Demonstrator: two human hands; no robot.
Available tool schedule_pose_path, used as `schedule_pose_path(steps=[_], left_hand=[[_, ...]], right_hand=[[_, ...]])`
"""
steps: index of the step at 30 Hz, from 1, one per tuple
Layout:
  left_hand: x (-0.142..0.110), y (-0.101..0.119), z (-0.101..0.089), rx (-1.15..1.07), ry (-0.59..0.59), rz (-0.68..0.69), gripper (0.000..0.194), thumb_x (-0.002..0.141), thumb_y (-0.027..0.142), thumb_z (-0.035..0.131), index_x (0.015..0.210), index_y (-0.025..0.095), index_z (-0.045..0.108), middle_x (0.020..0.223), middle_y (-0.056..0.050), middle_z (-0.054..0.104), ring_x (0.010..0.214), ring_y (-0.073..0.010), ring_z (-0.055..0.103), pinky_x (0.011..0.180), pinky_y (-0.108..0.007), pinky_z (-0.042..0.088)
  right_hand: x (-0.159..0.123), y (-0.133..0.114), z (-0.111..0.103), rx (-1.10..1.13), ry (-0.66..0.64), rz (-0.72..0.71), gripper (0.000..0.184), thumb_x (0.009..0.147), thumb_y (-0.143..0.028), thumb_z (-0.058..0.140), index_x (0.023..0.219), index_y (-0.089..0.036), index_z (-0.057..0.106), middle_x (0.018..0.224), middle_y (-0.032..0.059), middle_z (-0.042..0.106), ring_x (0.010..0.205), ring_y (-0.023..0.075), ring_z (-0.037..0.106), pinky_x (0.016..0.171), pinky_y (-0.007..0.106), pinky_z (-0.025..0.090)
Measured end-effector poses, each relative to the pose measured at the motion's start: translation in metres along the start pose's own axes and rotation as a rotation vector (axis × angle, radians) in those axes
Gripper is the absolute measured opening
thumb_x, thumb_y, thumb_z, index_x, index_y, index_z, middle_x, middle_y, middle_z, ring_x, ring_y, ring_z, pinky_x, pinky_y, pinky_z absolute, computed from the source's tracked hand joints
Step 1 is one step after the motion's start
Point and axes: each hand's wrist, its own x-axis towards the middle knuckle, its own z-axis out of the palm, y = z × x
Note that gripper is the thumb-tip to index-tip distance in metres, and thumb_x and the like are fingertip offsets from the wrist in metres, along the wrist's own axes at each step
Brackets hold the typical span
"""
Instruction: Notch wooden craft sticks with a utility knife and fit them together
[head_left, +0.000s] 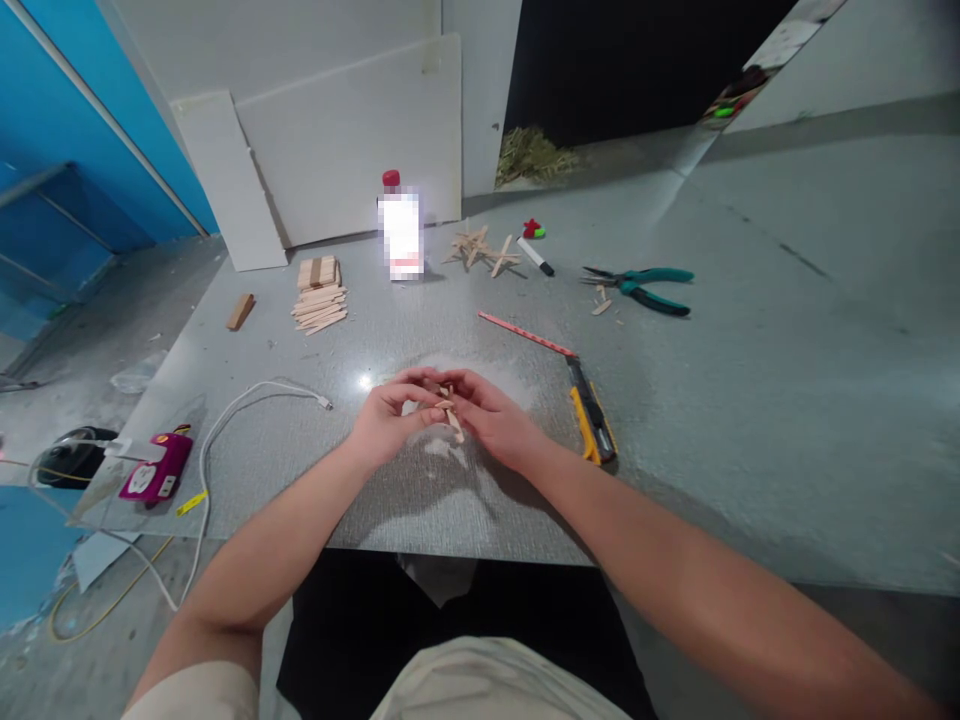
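Close together above the grey table (405,500), my left hand (394,415) and my right hand (487,410) both grip a small piece made of popsicle sticks (453,420). Fingers and thumbs of each hand are closed about it, and they cover much of its shape. One stick end points down toward me. Pale dust lies on the tabletop around the hands. Right of my right hand rests a yellow and black utility knife (592,410). A pink ruler-like strip (525,332) reaches from its front end toward the upper left.
Stacked popsicle sticks (320,295) and a small wooden block (241,311) lie at left. Farther back are a red-capped bottle (401,235), crossed sticks (476,248), a marker (535,256) and green-handled pliers (645,285). A white cable (225,410) runs to a pink power adapter (157,468).
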Motion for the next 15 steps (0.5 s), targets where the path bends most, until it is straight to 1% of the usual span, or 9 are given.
schedule_pose_path(steps=[2, 4, 7, 10, 12, 15], left_hand=[[0.0007, -0.0016, 0.0007, -0.016, -0.021, 0.013, 0.024, 0.090, 0.036, 0.077, 0.097, 0.014, 0.070, 0.126, -0.009, 0.067, 0.117, -0.0227, 0.064, 0.101, -0.045, 0.056], [0.0005, -0.0040, 0.0001, -0.031, -0.059, 0.021, 0.024, 0.094, 0.035, 0.072, 0.103, 0.013, 0.069, 0.124, -0.009, 0.068, 0.113, -0.0221, 0.066, 0.097, -0.044, 0.058], [-0.0001, -0.0065, -0.0018, -0.036, -0.108, 0.031, 0.027, 0.097, 0.036, 0.069, 0.111, 0.014, 0.067, 0.121, -0.009, 0.068, 0.111, -0.0218, 0.067, 0.095, -0.044, 0.059], [-0.0002, -0.0071, -0.0042, -0.026, -0.138, 0.040, 0.028, 0.097, 0.037, 0.068, 0.113, 0.014, 0.067, 0.118, -0.008, 0.068, 0.107, -0.0209, 0.068, 0.093, -0.042, 0.059], [-0.0001, -0.0071, -0.0060, -0.019, -0.146, 0.048, 0.028, 0.098, 0.037, 0.067, 0.114, 0.014, 0.067, 0.117, -0.008, 0.069, 0.105, -0.0204, 0.068, 0.092, -0.042, 0.060], [-0.0001, -0.0073, -0.0090, -0.004, -0.127, 0.056, 0.028, 0.098, 0.037, 0.067, 0.115, 0.014, 0.066, 0.118, -0.008, 0.068, 0.106, -0.0207, 0.067, 0.093, -0.042, 0.059]], right_hand=[[0.0019, 0.0027, 0.0033, -0.040, -0.016, -0.023, 0.024, 0.091, -0.036, 0.070, 0.113, -0.028, 0.063, 0.112, 0.0036, 0.068, 0.103, 0.0183, 0.064, 0.093, 0.039, 0.053], [0.0036, 0.0038, 0.0042, -0.068, -0.036, -0.038, 0.026, 0.089, -0.034, 0.072, 0.112, -0.027, 0.062, 0.113, 0.0042, 0.069, 0.105, 0.0190, 0.065, 0.094, 0.039, 0.053], [0.0050, 0.0039, 0.0022, -0.103, -0.043, -0.062, 0.030, 0.086, -0.034, 0.074, 0.112, -0.027, 0.060, 0.114, 0.0051, 0.070, 0.106, 0.0198, 0.066, 0.095, 0.040, 0.053], [0.0056, 0.0052, -0.0005, -0.151, -0.030, -0.090, 0.034, 0.086, -0.036, 0.075, 0.114, -0.026, 0.058, 0.112, 0.0057, 0.070, 0.105, 0.0200, 0.068, 0.096, 0.040, 0.053], [0.0061, 0.0070, -0.0012, -0.190, -0.033, -0.110, 0.034, 0.088, -0.038, 0.073, 0.115, -0.027, 0.057, 0.109, 0.0057, 0.071, 0.103, 0.0207, 0.069, 0.093, 0.040, 0.055], [0.0055, 0.0071, -0.0017, -0.272, -0.028, -0.152, 0.025, 0.094, -0.039, 0.065, 0.115, -0.027, 0.057, 0.103, 0.0055, 0.073, 0.094, 0.0213, 0.071, 0.083, 0.040, 0.058]])
